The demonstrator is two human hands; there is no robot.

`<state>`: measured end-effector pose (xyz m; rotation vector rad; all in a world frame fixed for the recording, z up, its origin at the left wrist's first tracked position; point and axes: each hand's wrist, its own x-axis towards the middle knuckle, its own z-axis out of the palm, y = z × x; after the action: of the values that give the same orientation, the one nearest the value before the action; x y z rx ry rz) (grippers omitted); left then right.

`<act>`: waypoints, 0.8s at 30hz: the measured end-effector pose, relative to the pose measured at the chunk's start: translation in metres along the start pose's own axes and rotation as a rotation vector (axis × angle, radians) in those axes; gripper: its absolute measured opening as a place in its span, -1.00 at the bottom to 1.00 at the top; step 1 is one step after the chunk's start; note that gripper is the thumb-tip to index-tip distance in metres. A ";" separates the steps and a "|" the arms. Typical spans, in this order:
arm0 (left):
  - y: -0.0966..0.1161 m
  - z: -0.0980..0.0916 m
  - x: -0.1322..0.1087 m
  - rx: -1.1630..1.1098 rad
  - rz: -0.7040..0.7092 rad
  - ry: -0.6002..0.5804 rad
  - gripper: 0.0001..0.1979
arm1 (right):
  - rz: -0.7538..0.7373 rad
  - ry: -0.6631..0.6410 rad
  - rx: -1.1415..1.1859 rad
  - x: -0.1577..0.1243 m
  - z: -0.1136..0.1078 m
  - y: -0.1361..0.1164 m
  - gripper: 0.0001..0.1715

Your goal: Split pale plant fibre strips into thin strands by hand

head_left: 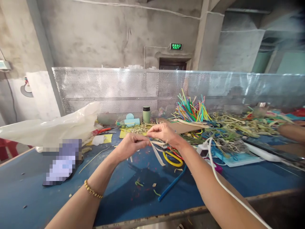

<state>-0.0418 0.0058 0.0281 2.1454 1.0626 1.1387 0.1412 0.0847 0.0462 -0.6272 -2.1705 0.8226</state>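
Note:
My left hand (pixel 130 146) and my right hand (pixel 162 132) meet above the blue table (pixel 35 197), both pinching a pale flat strip (pixel 157 154) whose free end hangs down toward the tabletop. A gold bracelet (pixel 92 190) circles my left wrist. Just below my hands lie a yellow loop (pixel 172 160) and a blue tube (pixel 171 184). A white cable (pixel 224 184) runs over my right forearm.
A white plastic bag (pixel 52 128) lies at left beside a blurred dark object (pixel 63 162). A green cup (pixel 146 114), coloured tubes (pixel 190 109) and a heap of strips (pixel 238 125) sit by the perforated metal screen (pixel 119 89). Another person's arm (pixel 292 132) rests at right.

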 end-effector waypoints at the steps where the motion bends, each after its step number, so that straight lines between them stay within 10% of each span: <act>1: 0.001 -0.001 0.000 -0.061 -0.015 0.039 -0.72 | 0.013 -0.029 0.047 0.000 0.003 0.001 -0.71; 11: -0.017 -0.004 0.006 0.475 -0.131 0.575 -0.76 | -0.192 0.019 -0.431 -0.004 0.043 -0.009 -0.69; 17: -0.016 -0.004 0.005 0.638 -0.173 0.438 -0.76 | -0.383 0.060 -0.748 -0.011 0.035 -0.027 -0.74; 24: -0.003 0.001 0.001 0.445 -0.004 0.083 -0.82 | -0.254 0.107 -0.450 0.000 0.009 -0.007 -0.74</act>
<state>-0.0421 0.0082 0.0257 2.4406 1.4711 1.0733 0.1333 0.0764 0.0460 -0.5784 -2.2883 0.1607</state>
